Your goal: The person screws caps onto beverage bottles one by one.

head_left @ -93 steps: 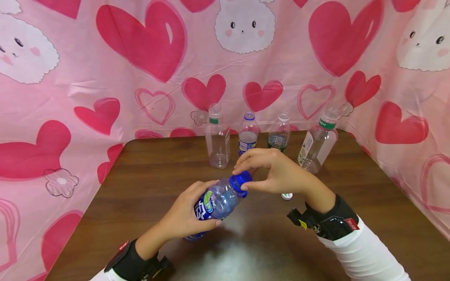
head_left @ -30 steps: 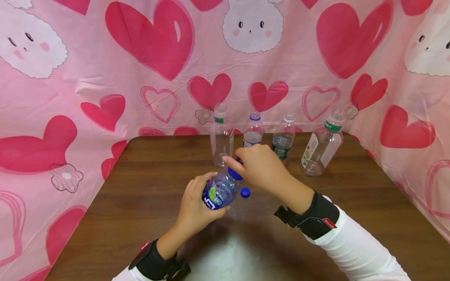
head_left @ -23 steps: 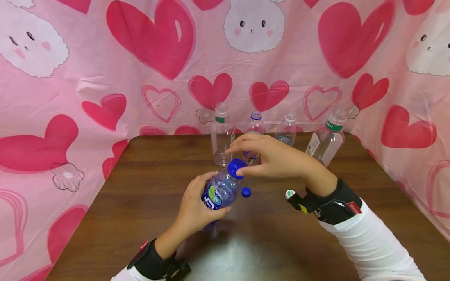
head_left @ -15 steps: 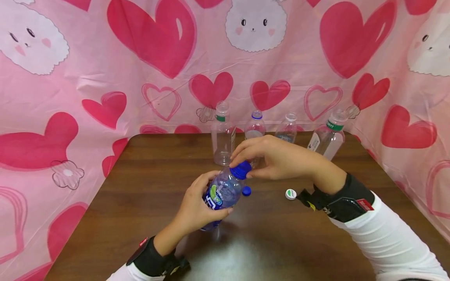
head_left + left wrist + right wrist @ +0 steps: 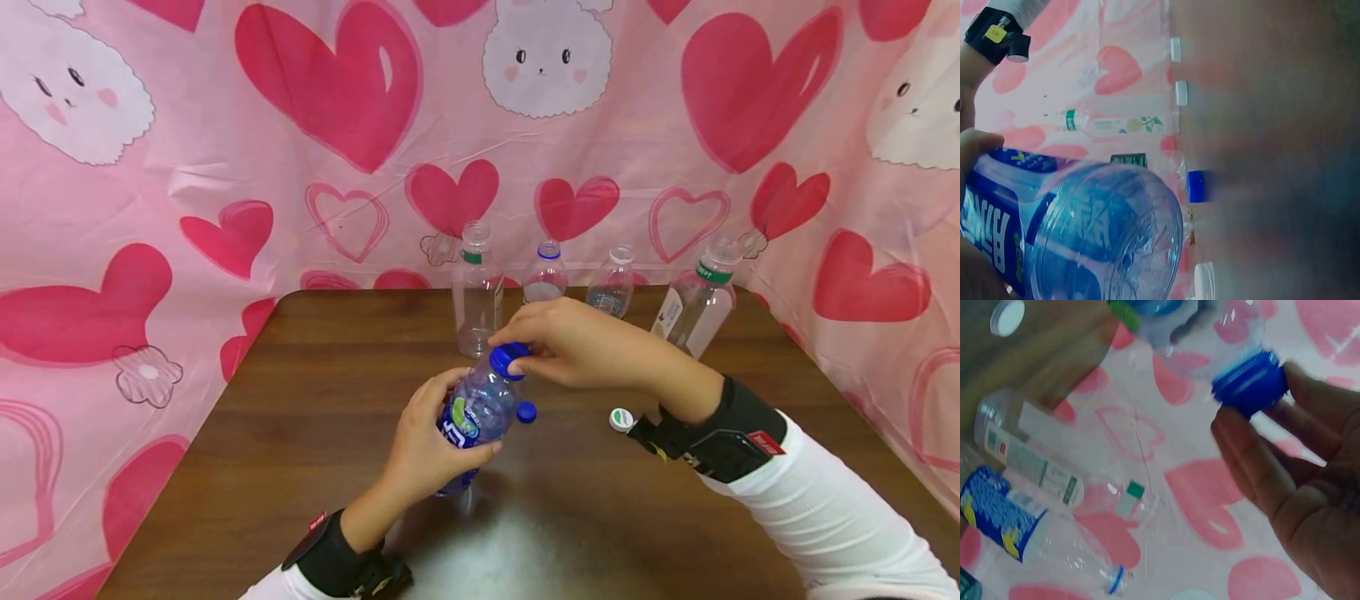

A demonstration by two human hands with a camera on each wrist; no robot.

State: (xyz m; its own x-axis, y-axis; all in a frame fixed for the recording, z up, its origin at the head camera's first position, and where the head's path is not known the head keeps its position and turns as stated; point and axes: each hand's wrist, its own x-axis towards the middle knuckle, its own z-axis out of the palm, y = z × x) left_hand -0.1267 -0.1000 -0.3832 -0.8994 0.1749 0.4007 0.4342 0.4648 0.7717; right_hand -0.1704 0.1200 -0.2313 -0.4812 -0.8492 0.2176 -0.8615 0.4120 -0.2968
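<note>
Cloth (image 5: 337,133), pink, heart-printed: hung at the far side. Table (image 5: 300,400), brown: placed below it. Clear bottles (image 5: 476,308), four, uncapped: stood in a row on the far part of the table, from the middle to the right.

Blue bottle (image 5: 480,408), one: held over the middle of the table, tilted, its long axis directed from a near-left base to a raised neck at far right. Whether the base was rested on the table could not be told.

Right hand (image 5: 573,342): brought in from the right, placed at the neck; cap pinched, with fingertips set on the far side and thumb on the near. Left hand (image 5: 427,442): wrapped around the label from the left, thumb laid along the near right side.

Blue cap (image 5: 506,358): seated at the neck, reached more closely by the right hand. By judgement, everything was governed by this alignment: cap in line with the tilted axis. How tightly it was threaded could not be told. White cap (image 5: 621,419): laid on the table, to the right. Loose cap (image 5: 527,412), blue: laid just right of the bottle.
</note>
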